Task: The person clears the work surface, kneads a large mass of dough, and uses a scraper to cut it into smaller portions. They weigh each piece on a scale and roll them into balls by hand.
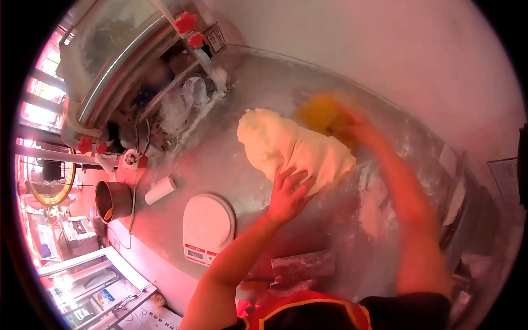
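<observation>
A large pale lump of dough (294,146) lies on the metal worktop, its surface folded and uneven. My left hand (289,195) rests against the dough's near side, fingers spread over it. Beyond the dough, my right hand (357,127) is closed on a flat yellow thing (322,113). Motion smears both that hand and the yellow thing, so I cannot make out its exact kind; it may be a scraper or a cloth.
A white kitchen scale (209,225) sits left of my left arm, near a white roll (160,190). A metal pot (113,201) stands farther left. Machinery with red knobs (186,22) occupies the back left. White flour (377,203) dusts the metal worktop (247,71), and a wall borders it behind.
</observation>
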Demonstrator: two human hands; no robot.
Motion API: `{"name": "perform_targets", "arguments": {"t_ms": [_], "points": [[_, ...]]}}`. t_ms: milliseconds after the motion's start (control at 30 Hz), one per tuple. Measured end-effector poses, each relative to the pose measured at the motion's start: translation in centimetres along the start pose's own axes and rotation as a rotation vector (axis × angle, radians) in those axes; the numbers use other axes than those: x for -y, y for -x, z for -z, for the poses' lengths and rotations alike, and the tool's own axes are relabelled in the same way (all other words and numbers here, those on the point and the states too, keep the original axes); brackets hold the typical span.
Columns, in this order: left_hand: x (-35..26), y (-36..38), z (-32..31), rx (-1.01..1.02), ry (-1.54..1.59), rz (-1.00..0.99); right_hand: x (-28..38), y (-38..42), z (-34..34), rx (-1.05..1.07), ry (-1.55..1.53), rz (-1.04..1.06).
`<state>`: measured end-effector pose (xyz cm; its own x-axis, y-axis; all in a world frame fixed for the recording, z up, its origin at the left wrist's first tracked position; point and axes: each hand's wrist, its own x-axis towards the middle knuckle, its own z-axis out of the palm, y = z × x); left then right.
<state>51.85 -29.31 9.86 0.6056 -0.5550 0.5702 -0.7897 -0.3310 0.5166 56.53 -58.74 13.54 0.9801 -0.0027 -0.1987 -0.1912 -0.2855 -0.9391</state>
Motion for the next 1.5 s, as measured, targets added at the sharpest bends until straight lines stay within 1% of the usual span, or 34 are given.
{"name": "perform_targets", "arguments": {"t_ms": [67,167,200,267,300,367,400,433,500,600,667,733,800,900,1000,1033,1100,1200,1233,1300,1333,1367,1400,1467,1500], "points": [[0.0,0.7,0.2,0.006,0.031,0.035,-1.0,-1.5,-2.3,0.078,-0.125,-0.064],[-0.1,1.2,1.3,0.024,0.115,0.077,1.3,-1.6,-5.9,0.124,-0.051,-0.032],[-0.1,1.3,2.1,0.038,0.148,0.089,2.4,-1.3,-6.5,0.124,-0.021,0.018],[0.4,1.8,5.1,0.159,0.265,0.145,4.6,-0.2,-7.4,0.118,0.039,0.119],[0.6,2.3,6.4,0.220,0.327,0.172,4.4,0.7,-8.6,0.041,0.156,0.164],[-0.4,4.6,8.3,-0.025,0.808,0.777,7.2,4.3,-11.3,-0.023,0.525,0.211],[-1.2,5.0,8.6,-0.114,0.878,0.968,8.2,5.9,-12.5,-0.054,0.710,0.235],[-1.9,5.2,8.9,-0.236,0.950,1.153,8.1,7.2,-13.6,-0.113,0.661,0.278],[-4.2,4.8,8.5,-0.382,0.777,1.274,7.4,8.9,-15.3,-0.237,0.573,0.369],[-3.8,3.1,7.2,-0.440,1.367,0.998,7.1,10.6,-16.4,-0.332,0.575,0.530],[-1.5,4.1,7.1,-0.392,1.518,1.035,6.4,11.6,-17.6,-0.383,0.618,0.573],[-0.6,3.9,7.6,-0.367,1.591,1.069,6.8,12.8,-18.6,-0.423,0.709,0.624],[-0.5,3.9,8.6,-0.351,1.575,1.117,8.1,14.1,-21.1,-0.460,0.834,0.667],[-0.4,4.8,10.0,-0.350,1.780,1.127,10.2,16.2,-23.6,-0.441,0.991,0.657],[-2.2,5.5,10.9,-0.397,1.692,1.148,11.2,18.1,-24.3,-0.481,0.997,0.644],[-2.9,5.4,11.3,-0.372,1.710,1.159,11.8,19.1,-24.3,-0.513,0.938,0.635],[-4.9,4.5,11.4,-0.294,1.762,1.196,12.7,21.3,-23.0,-0.594,0.841,0.594],[-10.1,2.3,10.7,-0.046,1.808,1.039,12.6,24.9,-20.6,-0.787,0.785,0.599],[-11.3,1.9,9.8,0.013,1.829,1.086,12.8,26.5,-19.1,-0.832,0.820,0.580],[-15.4,0.8,8.2,0.191,1.827,1.028,12.6,30.5,-16.3,-0.900,0.867,0.545],[-17.8,-0.1,7.2,0.264,1.822,0.990,12.0,32.4,-14.6,-0.917,0.878,0.455],[-20.1,-0.7,5.8,0.317,1.841,0.986,11.1,34.2,-12.8,-0.932,0.882,0.368],[-21.7,-1.0,3.9,0.367,1.788,1.010,10.1,35.9,-10.8,-0.947,0.881,0.284],[-24.8,-1.5,-0.6,0.447,1.677,1.046,6.3,38.5,-6.6,-1.065,0.899,0.256],[-27.2,-2.1,-2.2,0.473,1.603,1.021,4.6,39.9,-4.5,-1.036,0.907,0.192]]}}
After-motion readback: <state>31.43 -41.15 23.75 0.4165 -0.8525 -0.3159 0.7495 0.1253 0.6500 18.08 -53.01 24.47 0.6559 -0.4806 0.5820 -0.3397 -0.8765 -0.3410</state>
